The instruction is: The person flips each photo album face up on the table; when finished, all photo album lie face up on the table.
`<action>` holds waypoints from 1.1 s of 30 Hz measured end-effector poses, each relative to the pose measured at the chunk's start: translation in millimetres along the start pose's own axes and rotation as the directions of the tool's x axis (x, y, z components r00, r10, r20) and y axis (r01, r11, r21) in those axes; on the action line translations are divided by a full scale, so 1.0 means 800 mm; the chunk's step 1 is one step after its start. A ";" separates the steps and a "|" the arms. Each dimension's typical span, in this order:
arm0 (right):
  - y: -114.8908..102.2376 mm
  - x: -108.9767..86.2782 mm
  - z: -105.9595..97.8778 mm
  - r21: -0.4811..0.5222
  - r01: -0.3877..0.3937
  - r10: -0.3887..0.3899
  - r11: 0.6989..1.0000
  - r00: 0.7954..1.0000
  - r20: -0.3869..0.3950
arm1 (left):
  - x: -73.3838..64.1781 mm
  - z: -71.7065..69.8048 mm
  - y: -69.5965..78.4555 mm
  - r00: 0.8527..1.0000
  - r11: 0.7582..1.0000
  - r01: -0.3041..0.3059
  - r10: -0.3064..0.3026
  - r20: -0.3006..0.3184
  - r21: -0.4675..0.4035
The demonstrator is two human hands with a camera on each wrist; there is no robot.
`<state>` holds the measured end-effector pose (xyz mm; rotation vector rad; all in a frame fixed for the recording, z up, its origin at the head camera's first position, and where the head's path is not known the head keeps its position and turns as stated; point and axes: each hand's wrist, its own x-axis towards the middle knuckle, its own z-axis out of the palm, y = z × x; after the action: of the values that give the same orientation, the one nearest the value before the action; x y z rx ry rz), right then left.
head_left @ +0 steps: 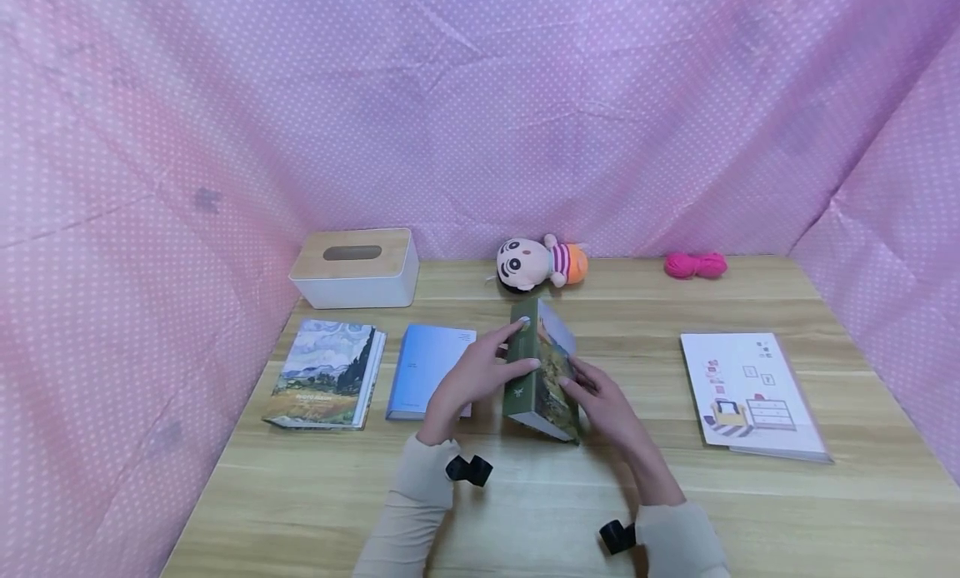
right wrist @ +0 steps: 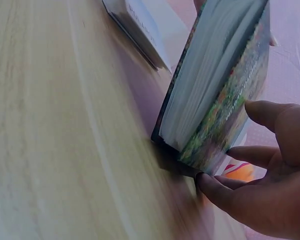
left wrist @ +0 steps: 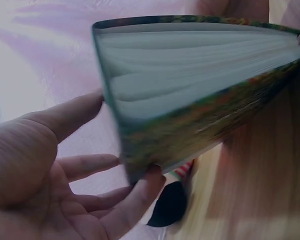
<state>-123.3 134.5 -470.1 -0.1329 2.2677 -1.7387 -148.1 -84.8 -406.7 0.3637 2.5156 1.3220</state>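
Observation:
A thick book [head_left: 557,370] with a green spine and a painted landscape cover stands tilted at the middle of the table, spine toward the left. My left hand [head_left: 474,371] holds it by the spine, thumb low and forefinger near the upper end. On the other side, my right hand [head_left: 609,401] grips the cover's right edge, its thumb on the painted cover. Both wrist views show the white page block [left wrist: 180,75] between the covers, with pages slightly fanned. Whether the book's lower edge touches the table cannot be told.
Left of the book lie a blue book [head_left: 431,366] and a landscape-covered book [head_left: 322,374]. Behind them stands a tissue box [head_left: 352,274]. A plush doll [head_left: 528,264] and pink yarn [head_left: 695,266] lie along the back. A white illustrated book [head_left: 750,391] lies at right.

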 end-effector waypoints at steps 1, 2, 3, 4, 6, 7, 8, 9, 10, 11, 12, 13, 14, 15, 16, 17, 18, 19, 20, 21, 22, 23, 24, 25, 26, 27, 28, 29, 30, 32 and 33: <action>0.000 0.001 0.000 -0.007 0.007 -0.007 1.000 1.000 0.001 | 0.000 -0.002 0.000 1.000 1.000 0.003 -0.003 0.005 0.011; 0.000 0.002 0.000 -0.015 0.015 -0.015 1.000 1.000 -0.002 | 0.000 -0.004 0.000 1.000 1.000 0.010 -0.010 0.009 0.028; 0.000 0.002 0.000 -0.027 0.022 -0.022 0.999 1.000 -0.003 | -0.001 -0.006 0.000 1.000 0.999 0.019 -0.019 0.015 0.039; 0.000 0.003 0.000 -0.036 0.027 -0.027 0.999 1.000 -0.004 | -0.001 -0.007 -0.001 0.999 0.998 0.026 -0.027 0.023 0.050; 0.001 0.004 -0.001 -0.058 0.032 -0.032 0.998 0.999 -0.002 | -0.001 -0.009 -0.003 0.998 0.997 0.047 -0.049 0.044 0.058; 0.001 0.004 -0.001 -0.066 0.030 -0.030 0.997 1.000 0.001 | 0.000 -0.010 -0.004 0.997 0.997 0.058 -0.062 0.054 0.059; 0.002 0.005 -0.002 -0.080 0.024 -0.024 0.996 1.000 -0.002 | 0.000 -0.010 -0.005 0.995 0.996 0.073 -0.076 0.063 0.061; 0.002 0.005 -0.003 -0.091 0.018 -0.018 0.996 1.000 -0.002 | 0.001 -0.009 -0.007 0.994 0.995 0.080 -0.084 0.073 0.058; 0.003 0.006 -0.004 -0.112 0.012 -0.013 0.994 1.000 -0.006 | 0.002 -0.009 -0.009 0.992 0.994 0.092 -0.096 0.083 0.057; 0.003 0.006 -0.005 -0.136 0.004 -0.005 0.991 1.000 -0.010 | 0.002 -0.008 -0.011 0.990 0.993 0.104 -0.108 0.091 0.052; 0.003 0.006 -0.006 -0.163 -0.006 0.004 0.987 1.000 -0.015 | 0.003 -0.006 -0.013 0.988 0.992 0.120 -0.124 0.096 0.046; 0.003 0.006 -0.007 -0.190 -0.013 0.010 0.982 1.000 -0.020 | 0.004 -0.005 -0.015 0.987 0.991 0.125 -0.129 0.099 0.041; 0.003 0.006 -0.009 -0.219 -0.018 0.012 0.976 1.000 -0.027 | 0.005 -0.003 -0.017 0.986 0.991 0.130 -0.133 0.101 0.034; 0.003 0.006 -0.010 -0.240 -0.020 0.013 0.971 0.999 -0.031 | 0.005 -0.002 -0.018 0.985 0.990 0.138 -0.140 0.103 0.023; 0.003 0.006 -0.011 -0.266 -0.023 0.014 0.964 0.999 -0.036 | 0.005 0.000 -0.020 0.983 0.988 0.153 -0.153 0.104 0.004; 0.003 0.006 -0.011 -0.284 -0.021 0.011 0.959 0.999 -0.038 | 0.006 0.002 -0.022 0.982 0.987 0.162 -0.160 0.101 -0.011; 0.003 0.007 -0.011 -0.304 -0.017 0.005 0.952 0.999 -0.038 | 0.006 0.004 -0.024 0.981 0.985 0.168 -0.165 0.098 -0.025; 0.003 0.008 -0.011 -0.319 -0.012 0.000 0.948 0.999 -0.038 | 0.007 0.006 -0.025 0.980 0.983 0.178 -0.173 0.095 -0.040; 0.003 0.008 -0.011 -0.333 -0.010 -0.004 0.943 0.999 -0.040 | 0.008 0.008 -0.027 0.979 0.980 0.190 -0.184 0.091 -0.054; 0.003 0.009 -0.011 -0.344 -0.008 -0.007 0.939 0.999 -0.042 | 0.008 0.009 -0.028 0.977 0.977 0.202 -0.196 0.086 -0.066; 0.003 0.010 -0.010 -0.356 -0.006 -0.011 0.935 0.999 -0.044 | 0.009 0.010 -0.029 0.975 0.975 0.212 -0.206 0.082 -0.072; 0.003 0.010 -0.010 -0.365 -0.004 -0.014 0.931 0.999 -0.046 | 0.009 0.011 -0.030 0.975 0.974 0.214 -0.209 0.079 -0.073; 0.003 0.011 -0.009 -0.374 -0.005 -0.014 0.927 0.999 -0.047 | 0.009 0.012 -0.030 0.973 0.971 0.221 -0.215 0.081 -0.090; 0.002 0.011 -0.009 -0.379 -0.006 -0.014 0.925 0.999 -0.050 | 0.010 0.013 -0.031 0.972 0.967 0.228 -0.220 0.084 -0.110; 0.002 0.011 -0.009 -0.386 -0.007 -0.015 0.922 0.998 -0.053 | 0.010 0.014 -0.031 0.971 0.965 0.233 -0.223 0.088 -0.117; 0.001 0.011 -0.009 -0.393 -0.007 -0.016 0.920 0.998 -0.055 | 0.010 0.015 -0.031 0.970 0.963 0.237 -0.226 0.093 -0.127; 0.001 0.011 -0.009 -0.400 -0.005 -0.018 0.916 0.998 -0.055 | 0.011 0.016 -0.032 0.969 0.964 0.237 -0.227 0.095 -0.120; 0.000 0.011 -0.009 -0.405 -0.005 -0.019 0.915 0.998 -0.053 | 0.011 0.017 -0.033 0.969 0.964 0.238 -0.227 0.097 -0.120; 0.000 0.011 -0.009 -0.406 -0.005 -0.018 0.914 0.998 -0.053 | 0.012 0.017 -0.033 0.968 0.963 0.242 -0.231 0.099 -0.117; 0.000 0.010 -0.009 -0.409 -0.004 -0.019 0.913 0.998 -0.052 | 0.012 0.019 -0.035 0.969 0.968 0.237 -0.229 0.094 -0.081; 0.000 0.010 -0.010 -0.410 0.000 -0.022 0.912 0.999 -0.049 | 0.013 0.019 -0.036 0.970 0.971 0.232 -0.225 0.092 -0.065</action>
<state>-133.1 139.8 -469.9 -0.1854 2.6453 -1.2561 -154.6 -85.6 -440.4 0.1057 2.3487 1.2791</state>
